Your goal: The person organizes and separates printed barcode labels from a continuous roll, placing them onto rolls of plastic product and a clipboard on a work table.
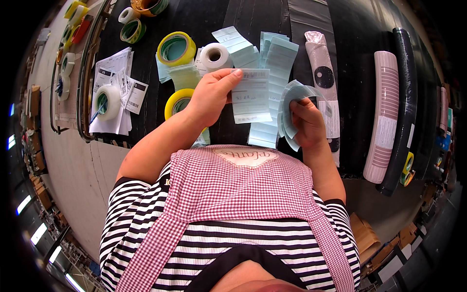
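Here, hands (258,104) pinching labels (251,95).

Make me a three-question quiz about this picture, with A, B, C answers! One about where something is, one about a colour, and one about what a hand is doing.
1. Where does the pink striped roll lie?
A. right of the hands
B. left of the hands
C. on the floor

2. What colour is the tape roll above the left hand?
A. red
B. yellow
C. black

3. What is the right hand doing?
A. resting flat
B. pointing
C. gripping a curled bundle of label sheets

Answers: 1 A, it lies on the dark table at the right. 2 B, its rim is yellow. 3 C, fingers wrap the bundle, while the left hand pinches one label.
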Demonstrator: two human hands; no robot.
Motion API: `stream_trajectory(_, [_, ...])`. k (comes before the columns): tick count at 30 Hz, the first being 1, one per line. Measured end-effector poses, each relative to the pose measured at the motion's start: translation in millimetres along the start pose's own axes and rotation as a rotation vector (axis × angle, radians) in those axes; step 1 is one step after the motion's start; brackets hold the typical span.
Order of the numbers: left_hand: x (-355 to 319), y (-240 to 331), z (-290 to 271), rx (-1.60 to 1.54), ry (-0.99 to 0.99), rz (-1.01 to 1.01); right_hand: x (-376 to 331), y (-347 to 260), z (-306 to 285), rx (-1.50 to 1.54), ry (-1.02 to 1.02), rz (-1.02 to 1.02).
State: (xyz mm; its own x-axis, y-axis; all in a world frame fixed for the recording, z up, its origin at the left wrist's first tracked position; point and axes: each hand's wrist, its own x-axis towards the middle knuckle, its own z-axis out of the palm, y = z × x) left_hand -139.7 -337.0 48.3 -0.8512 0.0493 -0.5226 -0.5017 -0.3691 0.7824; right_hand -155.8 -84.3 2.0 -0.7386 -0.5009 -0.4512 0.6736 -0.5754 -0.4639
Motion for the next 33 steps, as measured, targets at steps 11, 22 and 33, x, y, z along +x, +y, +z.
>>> stream_trajectory(11, [-9, 20, -3, 0.007, -0.084, 0.104, 0, 4, 9, -0.188, 0.044, -0.073])
stream_trajectory(22, [-15, 24, -6, -0.049, -0.043, 0.149, 2, 9, 23, -0.196, 0.056, -0.096])
stream_trajectory(33, [-25, 25, -35, 0.038, -0.125, 0.284, -22, 16, 27, -0.292, 0.145, -0.116])
